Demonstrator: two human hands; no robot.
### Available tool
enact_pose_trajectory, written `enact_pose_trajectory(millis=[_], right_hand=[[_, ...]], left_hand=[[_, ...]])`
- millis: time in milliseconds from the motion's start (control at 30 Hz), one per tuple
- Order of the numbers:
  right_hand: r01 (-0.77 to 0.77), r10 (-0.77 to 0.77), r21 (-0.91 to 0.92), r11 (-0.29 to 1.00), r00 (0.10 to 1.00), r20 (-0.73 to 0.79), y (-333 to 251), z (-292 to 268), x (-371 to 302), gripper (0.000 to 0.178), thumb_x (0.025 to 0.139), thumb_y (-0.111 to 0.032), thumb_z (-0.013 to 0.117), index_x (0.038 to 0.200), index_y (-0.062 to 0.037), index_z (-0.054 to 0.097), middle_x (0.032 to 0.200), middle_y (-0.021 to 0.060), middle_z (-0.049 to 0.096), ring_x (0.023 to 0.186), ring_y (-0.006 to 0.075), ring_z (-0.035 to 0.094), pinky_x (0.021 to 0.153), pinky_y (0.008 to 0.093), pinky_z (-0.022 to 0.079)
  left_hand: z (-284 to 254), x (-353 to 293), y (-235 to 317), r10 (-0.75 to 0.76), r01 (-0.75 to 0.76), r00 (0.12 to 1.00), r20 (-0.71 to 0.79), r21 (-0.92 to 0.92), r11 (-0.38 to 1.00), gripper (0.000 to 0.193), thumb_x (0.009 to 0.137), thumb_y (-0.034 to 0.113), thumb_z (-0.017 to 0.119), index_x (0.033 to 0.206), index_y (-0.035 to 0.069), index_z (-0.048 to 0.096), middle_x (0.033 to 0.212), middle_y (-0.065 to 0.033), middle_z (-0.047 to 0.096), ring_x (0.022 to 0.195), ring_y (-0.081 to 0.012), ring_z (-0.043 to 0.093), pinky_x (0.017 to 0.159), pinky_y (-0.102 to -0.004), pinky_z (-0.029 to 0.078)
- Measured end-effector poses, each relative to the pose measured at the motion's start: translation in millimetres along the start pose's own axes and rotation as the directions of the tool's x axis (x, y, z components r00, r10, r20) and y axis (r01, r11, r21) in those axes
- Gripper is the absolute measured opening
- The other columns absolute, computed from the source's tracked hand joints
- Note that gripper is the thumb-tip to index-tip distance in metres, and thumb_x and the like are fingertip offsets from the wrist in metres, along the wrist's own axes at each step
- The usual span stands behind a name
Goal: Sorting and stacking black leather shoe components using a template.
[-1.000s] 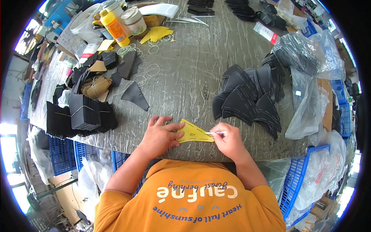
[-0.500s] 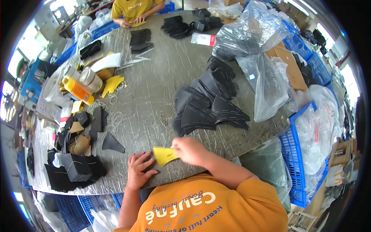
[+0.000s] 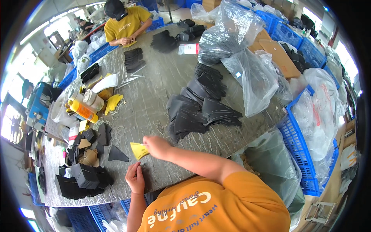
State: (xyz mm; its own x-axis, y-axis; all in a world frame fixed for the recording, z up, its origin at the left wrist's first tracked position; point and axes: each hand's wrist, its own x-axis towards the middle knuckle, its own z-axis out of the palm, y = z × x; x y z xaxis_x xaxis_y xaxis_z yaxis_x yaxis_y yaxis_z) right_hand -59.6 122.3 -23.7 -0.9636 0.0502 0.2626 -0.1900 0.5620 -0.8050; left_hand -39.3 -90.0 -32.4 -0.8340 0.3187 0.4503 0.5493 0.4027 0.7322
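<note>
My right hand [image 3: 156,147] is closed on the end of a yellow fan-shaped cut piece [image 3: 138,151], held just above the table's near side. Dark marks show on the piece. Below its lower tip is my left hand [image 3: 135,178], with fingers curled in toward the thumb; whether anything sits between them is hidden. A single dark grey cut piece [image 3: 118,154] lies on the tabletop, left of the yellow one. Fanned stacks of dark grey cut pieces [image 3: 189,119] spread beyond my right hand.
Bundled black pieces [image 3: 85,176], rubber bands [image 3: 120,130], a yellow-orange bottle [image 3: 83,111] and jars crowd the table's left. Clear plastic bags [image 3: 251,83] cover the far right, and a blue crate [image 3: 299,141] stands beside the edge. Across the table, a person in yellow [image 3: 123,29] handles something small.
My right hand has shifted left with the yellow piece. My left hand, flat with fingers spread before, has curled its fingers. The view has tilted up, showing more of the person opposite.
</note>
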Motion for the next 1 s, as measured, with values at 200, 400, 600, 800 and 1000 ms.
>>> enact_pose_trajectory(millis=[200,400,600,800,1000], right_hand=[[0.257,-0.291,-0.253,0.933,0.951,-0.106,3.4,23.2,-9.1,0.018,0.082,-0.008,0.061,0.099,-0.0023,0.064,0.101,0.0143,0.062,0.102,0.0349,0.060,0.088,0.0459,0.049],[-0.023,-0.110,-0.249,0.968,0.856,-0.505,13.6,-158.8,-42.5,0.023,0.078,-0.014,0.073,0.098,-0.0041,0.070,0.097,0.0161,0.067,0.097,0.0365,0.063,0.088,0.0462,0.049],[-0.661,0.632,-0.322,0.678,0.748,-0.204,111.8,-278.5,-61.6,0.053,0.076,-0.032,0.074,0.115,0.0039,0.068,0.117,0.0256,0.068,0.110,0.0375,0.065,0.094,0.0416,0.051],[-0.659,0.701,-0.324,0.679,0.713,0.018,103.0,-272.1,-60.4,0.055,0.068,-0.030,0.071,0.109,0.0062,0.070,0.110,0.0266,0.070,0.104,0.0368,0.068,0.089,0.0414,0.052],[-0.669,0.685,-0.260,0.697,0.727,-0.034,82.3,-262.6,-79.1,0.069,0.067,-0.028,0.072,0.126,0.0040,0.053,0.118,0.0264,0.065,0.111,0.0377,0.064,0.093,0.0410,0.051]], left_hand=[[0.7,-3.4,-19.3,-0.157,0.155,0.987,-0.036,-0.044,0.987,0.015,0.094,0.002,0.064,0.105,-0.003,0.072,0.099,-0.0121,0.073,0.091,-0.0196,0.067,0.085,-0.0308,0.052],[-0.1,-1.4,-11.4,-0.082,0.083,0.997,-0.015,0.074,0.994,0.014,0.091,0.003,0.067,0.103,-0.001,0.073,0.101,-0.0149,0.074,0.093,-0.0252,0.070,0.085,-0.0337,0.053],[49.6,13.9,32.1,0.149,-0.154,0.981,0.124,0.037,0.987,0.016,0.086,0.001,0.069,0.102,0.000,0.071,0.100,-0.0175,0.070,0.091,-0.0335,0.067,0.082,-0.0385,0.053],[122.3,49.4,78.7,0.351,-0.349,0.880,0.320,-0.067,0.935,0.044,0.082,0.007,0.074,0.123,0.002,0.062,0.122,-0.0193,0.062,0.110,-0.0382,0.058,0.096,-0.0455,0.047],[160.1,72.3,76.5,0.059,-0.150,0.952,0.302,0.288,0.946,0.074,0.078,0.023,0.080,0.141,0.002,0.047,0.141,-0.0231,0.048,0.127,-0.0443,0.044,0.107,-0.0509,0.038]])
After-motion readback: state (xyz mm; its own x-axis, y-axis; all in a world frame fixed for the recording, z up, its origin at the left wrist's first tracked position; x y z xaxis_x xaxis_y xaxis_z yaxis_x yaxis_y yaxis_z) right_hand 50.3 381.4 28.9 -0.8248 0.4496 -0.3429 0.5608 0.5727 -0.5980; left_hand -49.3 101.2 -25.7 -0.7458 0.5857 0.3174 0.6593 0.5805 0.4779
